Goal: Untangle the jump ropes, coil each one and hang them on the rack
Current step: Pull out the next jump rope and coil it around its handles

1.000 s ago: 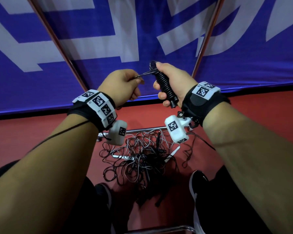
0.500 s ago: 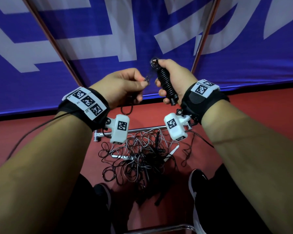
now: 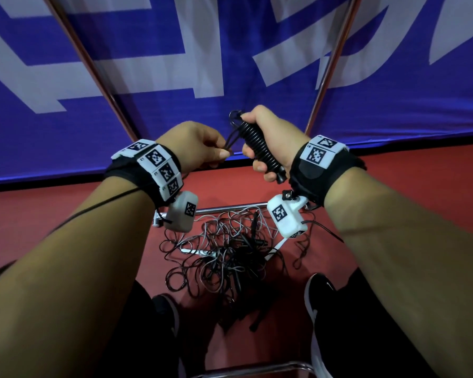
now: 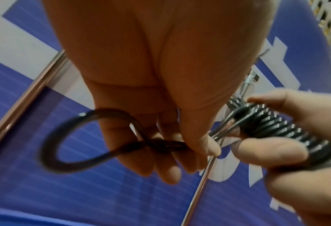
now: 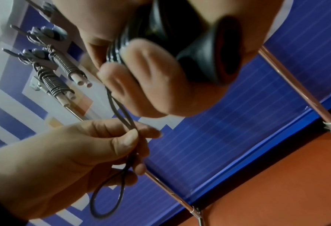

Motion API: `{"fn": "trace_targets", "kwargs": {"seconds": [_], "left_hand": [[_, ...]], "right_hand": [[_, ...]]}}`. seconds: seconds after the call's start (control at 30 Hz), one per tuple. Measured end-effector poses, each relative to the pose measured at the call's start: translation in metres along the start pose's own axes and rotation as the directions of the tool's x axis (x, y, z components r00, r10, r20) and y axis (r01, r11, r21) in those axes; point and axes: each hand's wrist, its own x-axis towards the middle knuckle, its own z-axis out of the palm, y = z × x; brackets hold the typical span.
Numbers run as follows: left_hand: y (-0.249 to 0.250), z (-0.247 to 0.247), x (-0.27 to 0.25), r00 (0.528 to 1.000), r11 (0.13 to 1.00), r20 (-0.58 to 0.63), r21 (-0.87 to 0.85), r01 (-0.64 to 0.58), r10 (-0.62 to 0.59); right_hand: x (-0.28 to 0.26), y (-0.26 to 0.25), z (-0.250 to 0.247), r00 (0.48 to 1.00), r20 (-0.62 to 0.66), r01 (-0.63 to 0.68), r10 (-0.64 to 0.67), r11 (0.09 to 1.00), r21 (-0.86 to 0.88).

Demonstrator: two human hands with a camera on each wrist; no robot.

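Observation:
My right hand (image 3: 268, 143) grips the black handles (image 3: 260, 148) of a jump rope whose cord is wound tightly round them. My left hand (image 3: 202, 148) pinches the free end of that black cord (image 3: 230, 143) between thumb and fingers; a small loop (image 4: 87, 140) of it hangs below the fist, as the loop (image 5: 106, 197) in the right wrist view confirms. Both hands are held up in front of the blue banner, close together. A tangled heap of black and grey ropes (image 3: 227, 252) lies on the red floor below. Two wound ropes (image 5: 58, 73) hang on rack hooks.
A blue banner with white lettering (image 3: 175, 50) fills the background, crossed by two slanted metal poles (image 3: 93, 66). A chrome bar (image 3: 227, 210) lies on the floor behind the heap. My shoes (image 3: 320, 298) stand on either side of the tangle. A metal rail (image 3: 257, 368) runs at the bottom edge.
My left hand has dropped slightly and drawn the cord end down and left from the top of the handles. The right hand has kept its grip on the bundle.

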Motion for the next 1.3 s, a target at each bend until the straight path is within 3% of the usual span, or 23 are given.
{"fn": "trace_targets", "kwargs": {"seconds": [0.13,0.23,0.4,0.53,0.67,0.77,0.87,0.93,1.03,1.1,1.3], "left_hand": [[0.001,0.007,0.001,0.999,0.991,0.045,0.131,-0.018,0.012],[0.005,0.005,0.001,0.999,0.954,-0.01,0.295,-0.044,0.05],[0.011,-0.005,-0.003,0.993,0.983,-0.036,0.149,-0.105,0.112],[0.025,-0.004,-0.003,0.98,0.959,-0.048,0.219,-0.179,0.194],[0.028,-0.006,0.0,0.971,0.943,-0.071,0.265,-0.202,0.228],[0.032,0.007,-0.002,0.949,0.901,-0.026,0.324,-0.289,0.314],[0.038,0.028,-0.002,0.94,0.883,-0.018,0.348,-0.314,0.341],[0.039,0.031,0.003,0.936,0.925,-0.141,0.259,-0.279,0.322],[0.036,0.024,0.007,0.977,0.979,-0.187,-0.156,-0.13,0.1],[0.032,0.019,0.008,0.991,0.923,-0.127,-0.376,-0.081,0.036],[0.024,0.011,0.005,0.992,0.797,-0.07,-0.603,0.039,-0.102]], "right_hand": [[-0.005,0.001,0.005,0.994,0.106,-0.008,0.015,0.998,-0.068],[-0.008,0.003,0.009,0.979,0.202,-0.009,0.035,0.991,-0.131],[-0.012,0.007,0.016,0.948,0.284,-0.039,0.143,0.938,-0.344],[-0.016,0.005,0.014,0.957,0.189,-0.102,0.218,0.87,-0.483],[-0.008,0.008,0.014,0.995,0.029,-0.081,0.099,0.923,-0.377],[0.004,0.008,0.012,0.993,-0.116,-0.053,0.022,0.961,-0.271],[0.009,0.006,0.011,0.991,-0.135,-0.044,0.014,0.973,-0.225],[0.012,0.007,0.01,0.99,-0.138,-0.039,0.017,0.987,-0.158],[0.015,0.01,0.008,0.991,-0.133,-0.045,0.032,0.994,-0.099],[0.015,0.011,0.004,0.989,-0.134,-0.066,0.059,0.996,-0.052],[0.009,0.007,0.002,0.994,-0.087,-0.062,0.067,0.996,0.06]]}}
